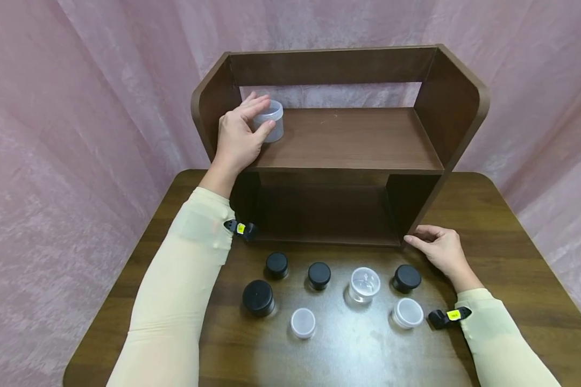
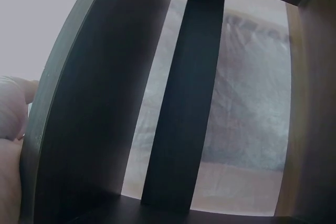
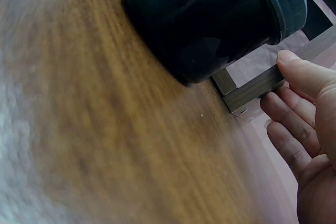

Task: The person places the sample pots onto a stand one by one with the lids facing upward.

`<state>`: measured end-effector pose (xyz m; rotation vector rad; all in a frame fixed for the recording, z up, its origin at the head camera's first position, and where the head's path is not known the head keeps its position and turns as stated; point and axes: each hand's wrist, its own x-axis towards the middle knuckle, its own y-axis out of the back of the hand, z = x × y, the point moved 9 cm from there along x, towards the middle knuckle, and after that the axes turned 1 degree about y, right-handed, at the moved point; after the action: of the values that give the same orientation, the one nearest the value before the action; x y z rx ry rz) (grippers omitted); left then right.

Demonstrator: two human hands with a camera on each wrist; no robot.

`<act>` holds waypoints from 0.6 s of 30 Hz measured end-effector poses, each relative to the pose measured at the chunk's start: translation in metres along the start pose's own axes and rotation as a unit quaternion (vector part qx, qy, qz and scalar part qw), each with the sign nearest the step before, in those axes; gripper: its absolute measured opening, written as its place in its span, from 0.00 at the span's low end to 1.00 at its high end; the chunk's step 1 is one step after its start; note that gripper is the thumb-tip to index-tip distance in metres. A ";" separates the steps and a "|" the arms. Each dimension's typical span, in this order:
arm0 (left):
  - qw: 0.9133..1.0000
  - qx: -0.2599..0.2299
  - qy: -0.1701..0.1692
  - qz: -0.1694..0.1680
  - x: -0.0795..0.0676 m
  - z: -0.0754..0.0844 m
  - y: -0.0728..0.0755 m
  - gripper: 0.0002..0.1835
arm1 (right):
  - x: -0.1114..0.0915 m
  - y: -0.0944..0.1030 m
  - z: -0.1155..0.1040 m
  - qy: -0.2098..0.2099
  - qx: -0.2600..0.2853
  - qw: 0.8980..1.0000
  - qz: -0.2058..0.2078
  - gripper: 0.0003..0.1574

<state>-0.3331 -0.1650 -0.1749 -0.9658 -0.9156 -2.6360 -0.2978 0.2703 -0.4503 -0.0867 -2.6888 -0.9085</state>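
Observation:
My left hand (image 1: 239, 131) holds a clear plastic jar (image 1: 274, 129) at the left end of the upper board of a brown wooden shelf (image 1: 348, 137), thumb and fingers on opposite sides of it. In the left wrist view the shelf's underside and side panel (image 2: 94, 77) fill most of the picture, and only part of the left hand (image 2: 10, 114) shows at the edge. Down at the shelf's front right corner, my right hand (image 1: 440, 250) pinches the side panel (image 3: 254, 88) between thumb and fingers. A black-lidded dark jar (image 3: 205, 19) stands close by.
On the table before the shelf stand several black-lidded jars, among them a larger one (image 1: 259, 298) at left and one (image 1: 407, 278) near the right hand. A clear jar (image 1: 365, 285) and two white-lidded jars (image 1: 303, 323) stand among them. Pink curtain (image 1: 101, 107) hangs behind.

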 end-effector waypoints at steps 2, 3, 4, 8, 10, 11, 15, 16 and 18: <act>1.000 -0.002 -0.014 0.013 -0.001 0.002 0.002 0.21 | 0.000 -0.001 -0.001 0.000 0.001 1.000 -0.001 0.21; 1.000 -0.005 -0.021 0.020 -0.002 0.004 0.004 0.21 | 0.000 -0.001 -0.002 0.001 0.000 1.000 -0.002 0.21; 0.999 -0.008 -0.030 0.030 -0.003 0.006 0.006 0.20 | 0.001 -0.001 -0.002 0.000 0.001 1.000 -0.003 0.21; 0.996 -0.025 -0.060 0.067 -0.010 0.015 0.016 0.19 | 0.002 -0.002 -0.003 -0.003 0.003 1.000 -0.004 0.21; 0.994 -0.033 -0.068 0.083 -0.016 0.021 0.022 0.18 | 0.002 -0.003 -0.003 -0.006 0.005 1.000 -0.005 0.21; 0.993 -0.036 -0.070 0.090 -0.019 0.024 0.025 0.18 | 0.002 -0.003 -0.003 -0.007 0.005 1.000 -0.004 0.21; 0.988 -0.057 -0.101 0.105 -0.033 0.040 0.035 0.17 | 0.004 -0.005 -0.003 -0.009 0.006 1.000 -0.005 0.22; 0.986 -0.064 -0.109 0.105 -0.037 0.045 0.037 0.16 | 0.004 -0.006 -0.004 -0.008 0.006 1.000 -0.004 0.22; 0.984 -0.072 -0.135 0.097 -0.047 0.055 0.039 0.15 | 0.005 -0.007 -0.004 -0.006 0.009 1.000 -0.005 0.21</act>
<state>-0.2543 -0.1641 -0.1528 -1.3976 -0.6487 -2.4733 -0.3028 0.2616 -0.4498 -0.0766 -2.7096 -0.8904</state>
